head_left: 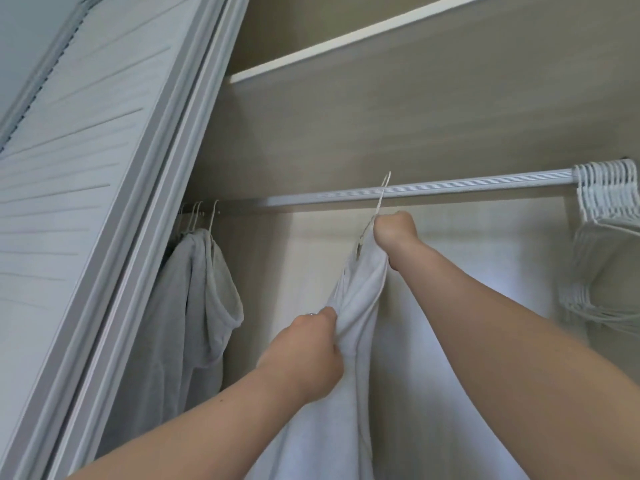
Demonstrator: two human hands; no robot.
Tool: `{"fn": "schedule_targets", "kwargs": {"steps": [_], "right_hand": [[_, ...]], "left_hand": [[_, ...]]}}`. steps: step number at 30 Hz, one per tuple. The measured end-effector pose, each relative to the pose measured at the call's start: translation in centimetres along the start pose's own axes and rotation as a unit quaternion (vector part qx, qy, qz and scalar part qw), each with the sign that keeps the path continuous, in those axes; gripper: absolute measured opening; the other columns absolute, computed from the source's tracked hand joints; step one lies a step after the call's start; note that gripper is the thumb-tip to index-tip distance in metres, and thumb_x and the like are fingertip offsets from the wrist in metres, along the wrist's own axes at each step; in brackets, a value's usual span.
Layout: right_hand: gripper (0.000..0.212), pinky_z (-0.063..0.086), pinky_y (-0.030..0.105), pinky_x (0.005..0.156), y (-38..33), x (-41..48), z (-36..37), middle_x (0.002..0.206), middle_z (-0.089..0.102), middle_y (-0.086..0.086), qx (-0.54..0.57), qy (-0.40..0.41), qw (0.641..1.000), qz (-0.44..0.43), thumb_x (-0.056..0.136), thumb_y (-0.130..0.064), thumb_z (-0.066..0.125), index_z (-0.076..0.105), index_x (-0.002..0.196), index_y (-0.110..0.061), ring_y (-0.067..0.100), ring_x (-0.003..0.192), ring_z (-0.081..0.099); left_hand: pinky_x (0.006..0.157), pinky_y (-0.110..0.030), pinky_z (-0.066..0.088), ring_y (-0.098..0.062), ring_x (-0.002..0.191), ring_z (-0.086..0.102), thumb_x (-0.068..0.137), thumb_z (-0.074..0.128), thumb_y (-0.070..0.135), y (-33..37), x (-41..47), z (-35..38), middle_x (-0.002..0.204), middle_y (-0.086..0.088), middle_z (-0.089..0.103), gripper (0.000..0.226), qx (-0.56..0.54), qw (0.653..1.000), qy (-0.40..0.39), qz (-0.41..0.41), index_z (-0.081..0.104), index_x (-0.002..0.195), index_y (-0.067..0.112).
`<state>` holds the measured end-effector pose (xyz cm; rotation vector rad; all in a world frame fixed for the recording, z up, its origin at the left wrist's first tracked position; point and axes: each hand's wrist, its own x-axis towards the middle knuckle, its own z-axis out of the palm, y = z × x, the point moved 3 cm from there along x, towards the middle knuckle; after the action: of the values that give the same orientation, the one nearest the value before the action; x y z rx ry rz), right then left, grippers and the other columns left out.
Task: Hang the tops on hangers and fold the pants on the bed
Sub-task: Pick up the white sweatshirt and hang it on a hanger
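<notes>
A white top (360, 306) hangs on a thin white hanger (381, 199) whose hook stands at the closet rail (450, 188), near its middle. My right hand (393, 230) is closed around the top of the garment at the hanger's neck, just below the rail. My left hand (308, 351) pinches a fold of the same top lower down on its left side. The cloth falls past the bottom of the view.
A grey hooded top (204, 299) and several other hangers hang at the rail's left end beside the sliding louvred door (86, 202). A bunch of bare white hangers (606, 216) hangs at the right end. A shelf (346, 39) runs above.
</notes>
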<state>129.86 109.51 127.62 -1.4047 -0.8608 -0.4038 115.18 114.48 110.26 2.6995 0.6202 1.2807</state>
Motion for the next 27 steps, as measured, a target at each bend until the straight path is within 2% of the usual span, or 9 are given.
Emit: {"fn": "schedule_targets", "kwargs": {"steps": [4, 9, 11, 15, 17, 19, 22, 24, 27], "right_hand": [[0.008, 0.037, 0.026, 0.066, 1.7, -0.5, 1.5, 0.098, 0.050, 0.010, -0.033, -0.031, 0.999, 0.017, 0.098, -0.011, 0.047, 0.049, 0.105, -0.007, 0.030, 0.087, 0.049], [0.008, 0.042, 0.023, 0.051, 1.9, -1.8, 2.3, 0.088, 0.056, 0.014, -0.031, -0.077, 0.996, 0.035, 0.094, -0.010, 0.050, 0.050, 0.087, -0.007, 0.027, 0.067, 0.055], [0.009, 0.045, 0.024, 0.047, 1.7, -3.0, 2.4, 0.087, 0.057, 0.015, -0.049, -0.105, 0.993, 0.026, 0.088, -0.012, 0.057, 0.051, 0.091, -0.007, 0.026, 0.062, 0.053], [0.041, 0.053, 0.029, 0.045, 1.4, -6.5, 1.7, 0.091, 0.064, 0.010, -0.213, -0.138, 0.967, -0.002, 0.082, -0.029, 0.064, 0.040, 0.111, -0.010, 0.026, 0.051, 0.064], [0.044, 0.059, 0.035, 0.055, 1.0, -8.6, 1.5, 0.089, 0.060, 0.003, -0.342, -0.126, 0.930, -0.049, 0.082, -0.037, 0.060, 0.039, 0.113, -0.013, 0.025, 0.053, 0.069], [0.045, 0.051, 0.032, 0.061, 0.8, -10.1, 1.8, 0.085, 0.052, -0.002, -0.443, -0.101, 0.884, -0.111, 0.085, -0.040, 0.055, 0.041, 0.117, -0.013, 0.025, 0.066, 0.066], [0.030, 0.032, 0.028, 0.052, 0.8, -11.3, 2.6, 0.076, 0.040, -0.002, -0.433, -0.098, 0.882, -0.156, 0.091, -0.032, 0.049, 0.038, 0.109, -0.011, 0.023, 0.062, 0.051], [0.021, 0.030, 0.029, 0.050, 0.6, -11.6, 3.2, 0.075, 0.037, -0.002, -0.385, -0.096, 0.902, -0.169, 0.095, -0.026, 0.047, 0.035, 0.103, -0.010, 0.020, 0.059, 0.045], [0.016, 0.034, 0.031, 0.059, 0.3, -11.5, 4.2, 0.075, 0.039, -0.001, -0.344, -0.097, 0.914, -0.190, 0.097, -0.022, 0.045, 0.037, 0.100, -0.009, 0.025, 0.068, 0.049]], "left_hand": [[0.059, -0.031, 0.034, -0.023, 0.073, 0.048, 0.090, 0.042, 0.017, -1.2, -0.6, 0.7, 0.085, 0.002, 0.047, 0.019, -0.014, 1.000, -0.024, -0.002, 0.031, 0.077, 0.023], [0.059, -0.031, 0.036, -0.021, 0.071, 0.047, 0.091, 0.043, 0.016, -2.8, -1.2, 0.8, 0.085, 0.002, 0.047, 0.018, -0.016, 0.999, -0.033, -0.011, 0.031, 0.077, 0.022], [0.059, -0.031, 0.037, -0.019, 0.068, 0.046, 0.091, 0.043, 0.015, -3.6, -1.6, 0.9, 0.085, 0.001, 0.046, 0.018, -0.018, 0.999, -0.039, -0.015, 0.032, 0.078, 0.020], [0.059, -0.031, 0.040, -0.022, 0.074, 0.053, 0.092, 0.045, 0.012, -4.7, -2.3, 0.7, 0.086, -0.001, 0.048, 0.014, -0.027, 0.999, -0.037, -0.009, 0.036, 0.084, 0.018], [0.062, -0.034, 0.044, -0.025, 0.078, 0.056, 0.090, 0.046, 0.010, -4.7, -2.7, 0.5, 0.086, -0.002, 0.049, 0.011, -0.028, 0.999, -0.039, -0.002, 0.038, 0.088, 0.016], [0.064, -0.036, 0.046, -0.027, 0.080, 0.058, 0.088, 0.048, 0.008, -4.6, -3.2, 0.5, 0.086, -0.002, 0.050, 0.012, -0.029, 0.998, -0.055, 0.000, 0.038, 0.091, 0.015], [0.061, -0.039, 0.047, -0.027, 0.076, 0.061, 0.087, 0.050, 0.007, -4.8, -4.1, 0.9, 0.089, -0.006, 0.056, 0.016, -0.038, 0.995, -0.096, -0.010, 0.039, 0.096, 0.015], [0.058, -0.038, 0.045, -0.026, 0.070, 0.058, 0.088, 0.050, 0.008, -5.1, -4.7, 0.9, 0.088, -0.008, 0.059, 0.016, -0.034, 0.993, -0.108, -0.012, 0.038, 0.094, 0.016], [0.058, -0.038, 0.046, -0.025, 0.069, 0.056, 0.089, 0.050, 0.009, -5.9, -4.9, 0.1, 0.087, -0.009, 0.059, 0.016, -0.020, 0.994, -0.104, -0.017, 0.037, 0.092, 0.018]]}}
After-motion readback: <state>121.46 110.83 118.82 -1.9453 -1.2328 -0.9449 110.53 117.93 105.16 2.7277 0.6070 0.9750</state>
